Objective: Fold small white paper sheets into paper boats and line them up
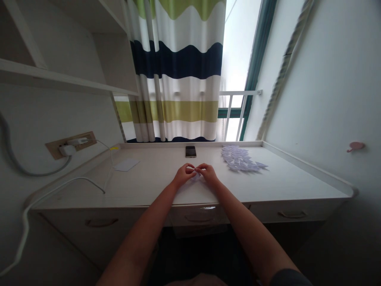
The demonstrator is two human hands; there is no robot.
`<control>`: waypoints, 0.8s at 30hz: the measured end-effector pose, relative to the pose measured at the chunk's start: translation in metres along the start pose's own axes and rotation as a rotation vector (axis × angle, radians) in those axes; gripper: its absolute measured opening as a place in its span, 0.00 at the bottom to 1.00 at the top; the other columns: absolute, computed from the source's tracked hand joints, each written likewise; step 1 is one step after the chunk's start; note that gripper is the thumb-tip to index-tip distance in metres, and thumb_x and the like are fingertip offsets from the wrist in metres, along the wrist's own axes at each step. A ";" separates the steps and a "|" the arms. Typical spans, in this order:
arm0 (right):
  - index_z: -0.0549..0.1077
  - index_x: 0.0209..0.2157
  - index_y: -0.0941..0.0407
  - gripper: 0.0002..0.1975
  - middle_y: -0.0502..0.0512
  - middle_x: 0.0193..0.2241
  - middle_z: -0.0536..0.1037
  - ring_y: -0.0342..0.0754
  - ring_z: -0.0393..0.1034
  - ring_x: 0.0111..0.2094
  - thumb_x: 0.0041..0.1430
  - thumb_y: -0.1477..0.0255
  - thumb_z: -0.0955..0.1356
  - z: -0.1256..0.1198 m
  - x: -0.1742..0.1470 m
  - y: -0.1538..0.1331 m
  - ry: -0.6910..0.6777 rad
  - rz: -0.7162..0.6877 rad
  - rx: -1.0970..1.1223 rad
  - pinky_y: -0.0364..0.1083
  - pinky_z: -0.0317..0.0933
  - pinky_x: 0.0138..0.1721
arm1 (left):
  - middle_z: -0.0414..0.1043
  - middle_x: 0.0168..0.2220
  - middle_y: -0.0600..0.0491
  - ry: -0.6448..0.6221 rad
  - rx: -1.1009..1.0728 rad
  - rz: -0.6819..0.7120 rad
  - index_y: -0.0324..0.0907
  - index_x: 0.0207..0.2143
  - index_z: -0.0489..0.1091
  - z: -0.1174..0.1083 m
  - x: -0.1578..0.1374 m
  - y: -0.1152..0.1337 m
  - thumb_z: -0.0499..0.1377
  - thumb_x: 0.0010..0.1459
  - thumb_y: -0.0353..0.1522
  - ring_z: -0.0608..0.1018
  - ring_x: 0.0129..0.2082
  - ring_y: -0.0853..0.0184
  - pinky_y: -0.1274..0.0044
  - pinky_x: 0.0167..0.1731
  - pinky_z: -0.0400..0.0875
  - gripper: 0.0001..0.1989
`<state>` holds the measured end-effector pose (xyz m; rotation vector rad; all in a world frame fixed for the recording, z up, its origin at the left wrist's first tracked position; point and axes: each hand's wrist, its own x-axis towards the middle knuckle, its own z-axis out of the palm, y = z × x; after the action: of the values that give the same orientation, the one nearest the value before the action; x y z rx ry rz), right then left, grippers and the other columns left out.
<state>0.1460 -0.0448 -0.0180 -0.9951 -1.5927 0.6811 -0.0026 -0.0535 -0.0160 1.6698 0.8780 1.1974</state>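
Observation:
Both hands meet over the middle of the white desk, fingertips close together. A small piece of white paper point(196, 175) is pinched between them; its exact folded shape is partly hidden by the fingers. My left hand point(183, 174) grips it from the left with thumb and fingers. From the other side my right hand point(208, 173) pinches the same paper. To the right of the hands lies a heap of folded white paper pieces point(238, 158), pointed and overlapping. Flat sheets of white paper point(126, 164) rest on the left part of the desk.
A dark phone point(191, 151) lies near the back edge of the desk point(157, 190). White cables point(86, 178) run from a wall socket point(71, 145) across the left side. Drawers with handles point(292, 215) sit below the front edge. A striped curtain point(178, 71) hangs behind.

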 end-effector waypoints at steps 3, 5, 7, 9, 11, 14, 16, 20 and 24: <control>0.72 0.19 0.58 0.08 0.52 0.20 0.73 0.44 0.66 0.25 0.41 0.67 0.68 0.001 0.001 0.003 0.007 -0.016 -0.004 0.44 0.59 0.30 | 0.73 0.25 0.52 -0.002 0.025 0.009 0.38 0.32 0.63 0.001 -0.001 0.001 0.62 0.40 0.32 0.76 0.28 0.67 0.76 0.29 0.67 0.15; 0.72 0.19 0.58 0.08 0.53 0.20 0.73 0.44 0.66 0.25 0.41 0.67 0.68 0.001 0.002 0.005 0.014 -0.022 -0.014 0.43 0.59 0.29 | 0.73 0.24 0.52 -0.004 0.043 0.011 0.38 0.31 0.63 0.001 -0.001 0.002 0.62 0.40 0.32 0.75 0.27 0.67 0.77 0.28 0.67 0.15; 0.72 0.18 0.58 0.08 0.53 0.20 0.73 0.44 0.66 0.24 0.41 0.67 0.68 0.001 0.002 0.006 0.022 -0.020 -0.028 0.43 0.59 0.29 | 0.73 0.23 0.53 -0.004 0.060 0.010 0.38 0.31 0.63 0.001 -0.001 0.002 0.62 0.40 0.32 0.75 0.26 0.68 0.78 0.28 0.66 0.14; 0.72 0.18 0.58 0.08 0.53 0.20 0.73 0.44 0.66 0.24 0.41 0.67 0.68 0.001 0.002 0.005 0.026 -0.010 -0.043 0.43 0.59 0.29 | 0.73 0.23 0.53 0.001 0.075 0.005 0.39 0.31 0.63 0.001 -0.001 0.002 0.62 0.40 0.31 0.75 0.26 0.68 0.78 0.27 0.66 0.14; 0.72 0.19 0.58 0.08 0.53 0.20 0.73 0.44 0.66 0.24 0.41 0.67 0.68 0.001 0.002 0.004 0.020 0.007 -0.049 0.43 0.58 0.28 | 0.72 0.22 0.54 0.007 0.084 -0.003 0.39 0.30 0.63 0.001 0.000 0.002 0.62 0.40 0.31 0.75 0.25 0.68 0.78 0.27 0.66 0.13; 0.73 0.20 0.59 0.10 0.53 0.19 0.73 0.44 0.66 0.24 0.42 0.66 0.67 -0.001 0.001 0.000 -0.016 0.046 -0.030 0.43 0.58 0.28 | 0.71 0.22 0.54 0.033 0.078 -0.025 0.39 0.30 0.63 0.001 0.000 0.003 0.62 0.40 0.31 0.74 0.25 0.68 0.78 0.27 0.66 0.14; 0.73 0.21 0.59 0.12 0.53 0.19 0.74 0.45 0.66 0.23 0.43 0.64 0.66 -0.002 0.001 -0.003 -0.049 0.080 0.008 0.43 0.58 0.27 | 0.71 0.22 0.55 0.063 0.061 -0.038 0.39 0.31 0.63 0.000 0.000 0.003 0.63 0.39 0.31 0.74 0.25 0.67 0.78 0.27 0.66 0.15; 0.74 0.22 0.59 0.12 0.53 0.20 0.75 0.45 0.67 0.24 0.42 0.64 0.67 -0.002 0.000 -0.005 -0.076 0.107 0.039 0.44 0.59 0.28 | 0.72 0.22 0.54 0.108 0.044 -0.043 0.39 0.31 0.63 -0.001 0.001 0.003 0.63 0.38 0.33 0.75 0.26 0.67 0.77 0.28 0.66 0.16; 0.74 0.21 0.58 0.08 0.53 0.20 0.74 0.46 0.67 0.25 0.40 0.67 0.68 0.001 0.000 0.001 -0.009 0.023 -0.044 0.44 0.59 0.30 | 0.72 0.22 0.53 0.102 0.061 -0.053 0.38 0.30 0.64 -0.001 0.001 0.002 0.64 0.37 0.34 0.75 0.25 0.66 0.76 0.28 0.66 0.17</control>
<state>0.1457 -0.0447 -0.0191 -1.0458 -1.6118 0.6696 -0.0034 -0.0534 -0.0133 1.6350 1.0250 1.2398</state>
